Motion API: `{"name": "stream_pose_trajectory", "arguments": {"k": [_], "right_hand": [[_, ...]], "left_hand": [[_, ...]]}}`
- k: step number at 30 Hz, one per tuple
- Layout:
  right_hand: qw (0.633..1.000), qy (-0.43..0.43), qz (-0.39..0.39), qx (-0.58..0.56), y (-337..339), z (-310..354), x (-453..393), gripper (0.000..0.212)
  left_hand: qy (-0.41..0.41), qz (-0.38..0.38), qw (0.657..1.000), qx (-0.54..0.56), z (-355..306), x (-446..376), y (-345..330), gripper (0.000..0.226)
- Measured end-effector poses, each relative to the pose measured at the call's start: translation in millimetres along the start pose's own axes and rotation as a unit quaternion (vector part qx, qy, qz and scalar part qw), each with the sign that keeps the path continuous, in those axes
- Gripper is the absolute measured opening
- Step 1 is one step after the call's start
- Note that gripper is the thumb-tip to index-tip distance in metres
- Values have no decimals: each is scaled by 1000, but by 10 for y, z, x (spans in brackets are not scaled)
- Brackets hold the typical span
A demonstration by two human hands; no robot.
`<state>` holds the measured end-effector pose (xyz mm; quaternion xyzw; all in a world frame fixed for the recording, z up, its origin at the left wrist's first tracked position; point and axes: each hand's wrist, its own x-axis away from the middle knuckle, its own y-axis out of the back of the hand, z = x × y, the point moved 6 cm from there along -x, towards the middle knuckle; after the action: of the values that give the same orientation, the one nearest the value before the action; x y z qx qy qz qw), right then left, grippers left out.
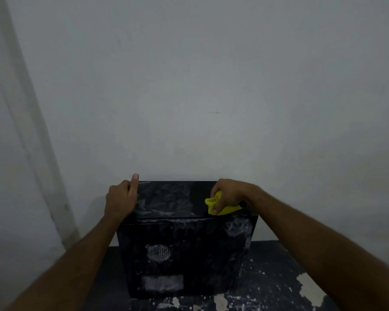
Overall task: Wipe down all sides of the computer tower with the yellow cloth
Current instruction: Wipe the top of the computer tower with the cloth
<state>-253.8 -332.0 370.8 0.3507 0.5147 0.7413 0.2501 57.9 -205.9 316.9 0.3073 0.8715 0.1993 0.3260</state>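
Here's the computer tower, a black case standing on a dark tabletop close against a pale grey wall. It's a grubby one: whitish dust and smears cloud the top panel, and the side facing the camera is streaked too, heaviest near the upper right corner. On that facing side there's a round perforated vent, grey with dust, and below it a rectangular mesh patch, just as pale. The top panel shows a darker, cleaner-looking band towards its right end, with swirled marks across the left and middle.

Over on the right, the right hand is down on the top of the case near its right edge, fingers curled tight around the yellow cloth. The cloth is bunched up, poking out between thumb and fingers and spilling under the palm onto the panel. It's pressed against the top surface just by the front right corner.

The left hand sits at the far left end of the tower, wrapped over the top left edge, palm on the panel. Its fingers bend down over the side out of sight, while the thumb stretches straight along the top towards the back corner, nail showing.

The tabletop itself is worn, with pale chips and specks scattered across its dark surface, mostly at the right front.
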Motion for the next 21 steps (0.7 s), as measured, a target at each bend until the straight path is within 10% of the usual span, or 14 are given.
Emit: {"name": "stream_pose_trajectory", "arguments": {"k": [11,17,21], "right_hand": [[995,-51,-57,64,89,-163,130,55],[954,57,-192,-224,150,71,18,37],[874,102,-179,-439,189,357,31,27]], "left_hand": [[68,10,996,55,74,12,-2,84],[-63,-82,994,-37,-144,8,142,45],[-109,48,988,102,-777,138,43,43]]}}
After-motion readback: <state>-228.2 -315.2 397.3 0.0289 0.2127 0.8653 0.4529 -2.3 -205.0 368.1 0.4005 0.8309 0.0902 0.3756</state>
